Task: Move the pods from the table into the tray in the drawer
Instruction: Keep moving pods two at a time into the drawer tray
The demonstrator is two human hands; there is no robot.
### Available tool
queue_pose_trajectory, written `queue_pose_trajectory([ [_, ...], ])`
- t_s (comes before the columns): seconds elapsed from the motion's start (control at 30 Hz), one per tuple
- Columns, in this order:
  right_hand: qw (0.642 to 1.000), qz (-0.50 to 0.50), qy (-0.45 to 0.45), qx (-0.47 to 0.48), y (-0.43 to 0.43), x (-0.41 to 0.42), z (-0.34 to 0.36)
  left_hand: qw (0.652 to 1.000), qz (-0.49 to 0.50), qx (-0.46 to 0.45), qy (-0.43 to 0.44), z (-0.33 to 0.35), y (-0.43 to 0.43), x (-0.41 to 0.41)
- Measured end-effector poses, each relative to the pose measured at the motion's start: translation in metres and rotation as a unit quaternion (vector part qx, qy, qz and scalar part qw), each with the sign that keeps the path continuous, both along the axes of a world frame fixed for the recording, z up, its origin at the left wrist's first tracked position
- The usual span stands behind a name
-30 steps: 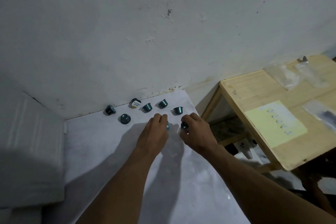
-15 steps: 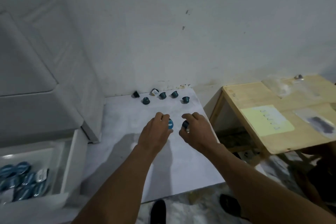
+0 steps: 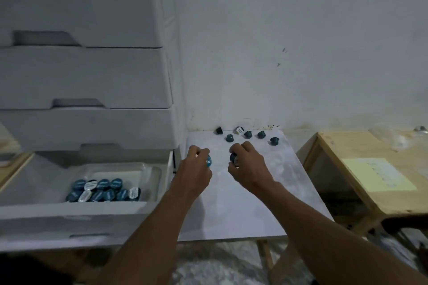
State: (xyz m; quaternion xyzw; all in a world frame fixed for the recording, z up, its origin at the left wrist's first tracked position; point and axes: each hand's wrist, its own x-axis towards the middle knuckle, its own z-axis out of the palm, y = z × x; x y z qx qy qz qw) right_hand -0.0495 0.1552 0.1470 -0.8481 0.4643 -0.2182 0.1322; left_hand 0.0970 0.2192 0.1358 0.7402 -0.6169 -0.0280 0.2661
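My left hand (image 3: 195,169) holds a blue pod (image 3: 208,161) in its curled fingers, above the left part of the white table (image 3: 243,203). A dark teal pod (image 3: 233,158) is gripped in my right hand (image 3: 246,164), over the table's middle. Several more pods stand near the table's back edge, among them a teal pod (image 3: 274,141) at the right and a white-lidded pod (image 3: 239,130). To the left, the open drawer (image 3: 41,213) carries a clear tray (image 3: 148,169) with several blue and white pods (image 3: 104,190) lying in it.
A white drawer unit (image 3: 92,76) with shut drawers rises above the open one, against the white wall. A wooden side table (image 3: 361,169) with a yellow sheet (image 3: 377,177) stands at the right. Below the table edge lies a patterned floor.
Both hands have lifted their pods off the table and drawn back and left. My view has swung left and down, bringing the open drawer and its tray into sight.
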Motion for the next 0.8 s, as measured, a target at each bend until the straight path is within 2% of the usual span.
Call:
queue_pose_trajectory([
  [0.17, 1.0, -0.004, 0.002, 0.004, -0.001, 0.001, 0.002, 1.0, -0.006, -0.002, 0.018, 0.006, 0.001, 0.001],
  [0.37, 1.0, 0.007, -0.004, 0.0, 0.057, 0.068, 0.005, 1.0, 0.003, 0.011, -0.001, 0.006, 0.063, 0.069],
  [0.53, 0.999, 0.03, -0.003, 0.033, 0.09, 0.111, -0.003, 1.0, 0.018, 0.011, 0.017, 0.0, 0.097, 0.113],
  [0.8, 0.998, 0.053, 0.009, 0.022, 0.089, 0.163, -0.008, 0.997, 0.067, 0.023, 0.018, -0.004, 0.105, 0.159],
])
